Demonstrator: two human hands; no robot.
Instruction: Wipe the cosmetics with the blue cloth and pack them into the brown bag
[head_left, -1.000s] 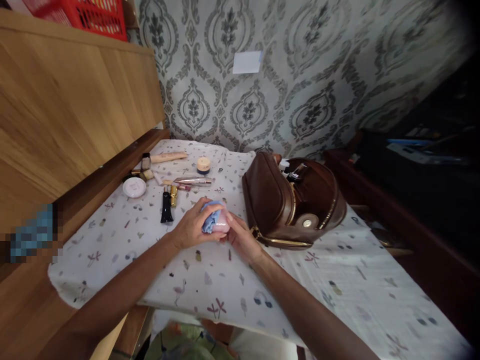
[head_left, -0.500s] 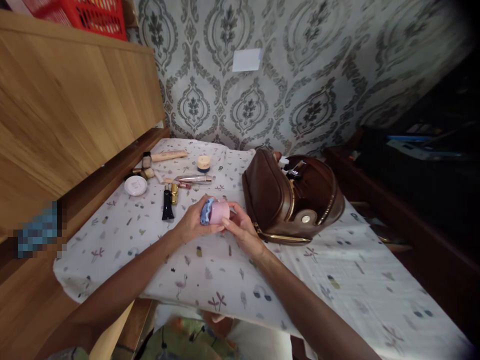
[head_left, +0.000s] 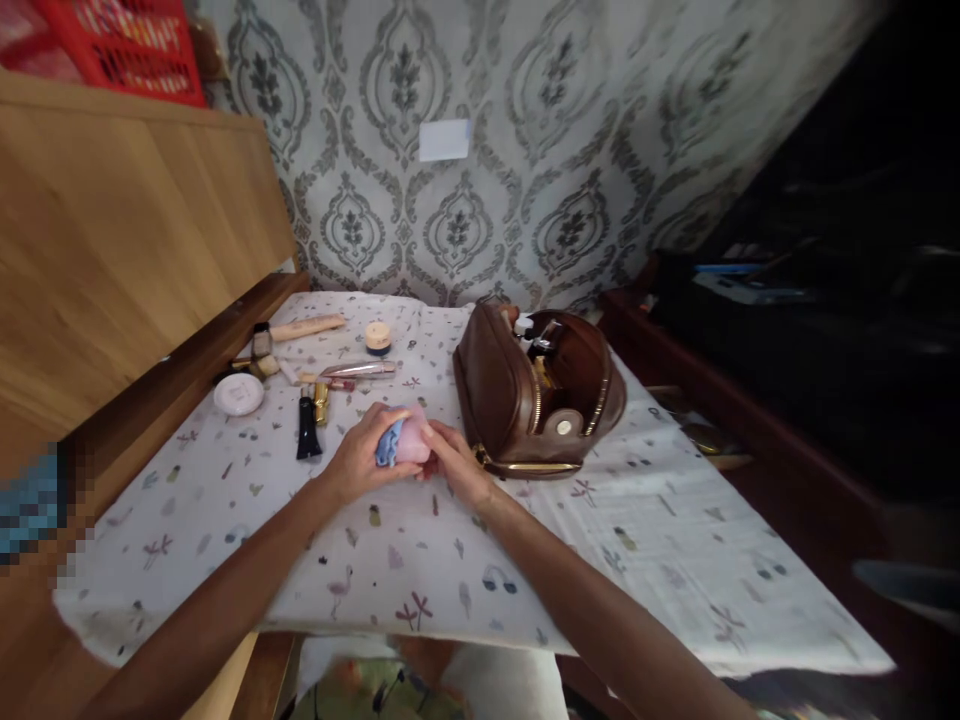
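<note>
Both hands meet over the middle of the table. My left hand [head_left: 358, 462] is closed on a small blue cloth [head_left: 388, 447] and presses it against a pink jar [head_left: 412, 441]. My right hand [head_left: 454, 470] grips that jar from the right with its fingertips. Just right of the hands an open brown leather pouch [head_left: 502, 385] with a gold zip holds several small items.
The table carries a white patterned cloth [head_left: 660, 545]. At the back left lie a black tube [head_left: 306, 433], a white round compact [head_left: 238, 394], a silver tube [head_left: 358, 369], a small cream jar [head_left: 377, 337] and other cosmetics. A wooden headboard [head_left: 112, 250] stands left, dark furniture right.
The camera view has shifted, so everything sits further left in the picture. The left hand has worked the blue cloth around the pink jar, which the right hand has turned.
</note>
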